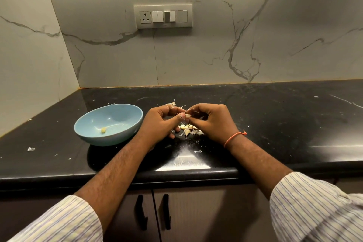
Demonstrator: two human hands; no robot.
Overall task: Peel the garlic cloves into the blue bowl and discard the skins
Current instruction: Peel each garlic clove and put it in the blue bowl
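Note:
A blue bowl (110, 124) stands on the black counter at the left, with one small peeled garlic clove (103, 130) lying inside it. Just to its right, my left hand (160, 122) and my right hand (211, 120) meet above the counter and pinch a pale garlic clove (188, 115) between their fingertips. Under the hands lies a small heap of garlic cloves and papery skins (188, 129). More loose skins (171, 103) lie just behind my left hand.
The black counter (275, 124) runs into a corner at the left, with marble walls behind and a switch panel (163, 16) above. Skin flakes (31, 149) are scattered on the counter. Cabinet doors with black handles (153, 212) sit below the front edge.

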